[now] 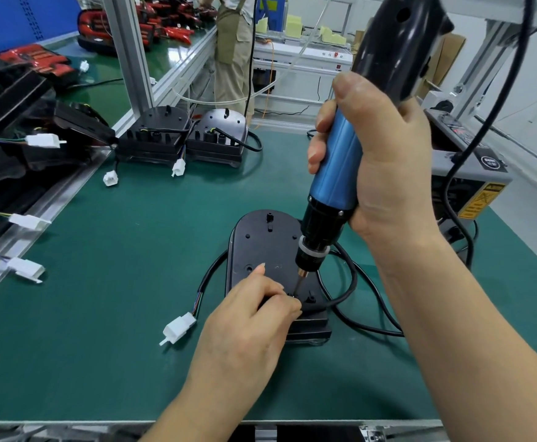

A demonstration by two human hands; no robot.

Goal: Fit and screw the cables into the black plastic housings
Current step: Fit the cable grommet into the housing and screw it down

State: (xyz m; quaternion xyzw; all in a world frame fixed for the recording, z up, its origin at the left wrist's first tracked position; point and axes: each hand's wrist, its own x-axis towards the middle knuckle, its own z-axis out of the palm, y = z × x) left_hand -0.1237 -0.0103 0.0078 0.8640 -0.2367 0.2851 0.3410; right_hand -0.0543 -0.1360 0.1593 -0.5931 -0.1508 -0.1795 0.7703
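Centrally on the mat (127, 330) lay the housing (267, 250), probably light, rigid plastic apt to skid; your left hand (248, 317) pinched it beside the bit (299, 283), your right hand (385, 173) gripped the driver (334, 186), the cable (351, 290) likely springy.

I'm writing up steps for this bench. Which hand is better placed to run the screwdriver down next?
Right. The right hand grips the screwdriver, whose bit stands at the near end of the black housing. The left hand rests there, fingers curled beside the bit tip; whether it pinches anything is hidden.
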